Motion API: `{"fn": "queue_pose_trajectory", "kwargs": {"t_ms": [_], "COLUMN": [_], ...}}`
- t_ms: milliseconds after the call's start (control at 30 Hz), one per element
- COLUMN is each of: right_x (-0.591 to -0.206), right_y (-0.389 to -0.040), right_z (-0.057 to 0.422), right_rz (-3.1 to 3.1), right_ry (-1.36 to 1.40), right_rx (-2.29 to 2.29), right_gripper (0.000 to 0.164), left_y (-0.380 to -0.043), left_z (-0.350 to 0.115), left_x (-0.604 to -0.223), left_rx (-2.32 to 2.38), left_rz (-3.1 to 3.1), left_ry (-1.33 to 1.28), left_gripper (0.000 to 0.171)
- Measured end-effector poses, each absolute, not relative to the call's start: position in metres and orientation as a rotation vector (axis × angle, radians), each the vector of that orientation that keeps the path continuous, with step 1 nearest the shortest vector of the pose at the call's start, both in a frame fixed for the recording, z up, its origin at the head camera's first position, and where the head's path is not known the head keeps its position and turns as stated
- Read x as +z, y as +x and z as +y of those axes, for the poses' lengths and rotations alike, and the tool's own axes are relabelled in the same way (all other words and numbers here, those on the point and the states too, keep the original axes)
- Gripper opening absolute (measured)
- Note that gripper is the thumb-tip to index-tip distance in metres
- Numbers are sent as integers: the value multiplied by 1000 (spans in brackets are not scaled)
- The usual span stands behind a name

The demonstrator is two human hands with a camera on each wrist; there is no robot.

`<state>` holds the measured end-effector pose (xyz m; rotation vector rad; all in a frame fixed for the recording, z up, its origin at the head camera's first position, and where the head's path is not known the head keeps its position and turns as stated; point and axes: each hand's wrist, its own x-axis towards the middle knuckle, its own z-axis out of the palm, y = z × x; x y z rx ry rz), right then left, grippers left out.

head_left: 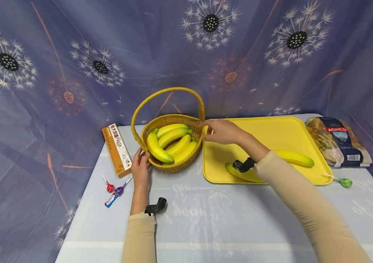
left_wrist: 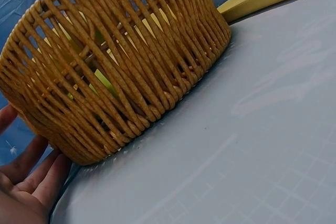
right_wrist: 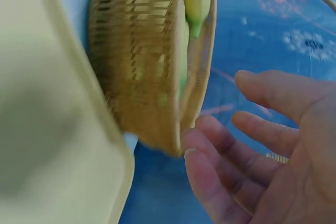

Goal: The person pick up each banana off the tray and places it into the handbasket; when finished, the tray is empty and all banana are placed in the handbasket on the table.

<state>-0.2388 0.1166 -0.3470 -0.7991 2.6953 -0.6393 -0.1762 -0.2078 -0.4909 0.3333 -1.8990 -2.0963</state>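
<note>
A wicker basket (head_left: 176,168) with a tall arched handle stands on the table and holds several yellow bananas (head_left: 174,136) with green tips. At its left side my left hand (head_left: 140,170) touches the wicker. The left wrist view shows that hand's fingers (left_wrist: 44,174) extended against the basket wall (left_wrist: 126,72). By the opposite side is my right hand (head_left: 222,132), its thumb apart from its bent fingers. In the right wrist view the fingertips (right_wrist: 195,163) come close to the basket rim (right_wrist: 202,82); contact is hard to tell, and nothing is held between them.
A yellow tray (head_left: 259,129) beside the basket bears one banana (head_left: 293,158) and another (head_left: 239,174) partly hidden by my right forearm. A pasta box (head_left: 118,149) and several wrapped sweets (head_left: 119,190) lie left. A pasta bag (head_left: 339,142) and green lollipop (head_left: 345,182) lie right.
</note>
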Motion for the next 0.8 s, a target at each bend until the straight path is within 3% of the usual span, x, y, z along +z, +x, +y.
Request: {"fn": "queue_pose_trajectory", "kwargs": {"t_ms": [600,800], "right_x": [-382,-389], "right_y": [-196,-177], "right_z": [222,244], "right_rz": [2516,2367], "right_ry": [-783,-737], "right_rx": [-718,-667], "right_gripper": [42,46], "left_y": [-176,-176], "left_z": [-205,-206], "left_x": [-493,-491], "left_rx": [-2141,-2137], "left_rz": [-1869,-1877], "left_ry": [345,345], "left_gripper": [52,49]}}
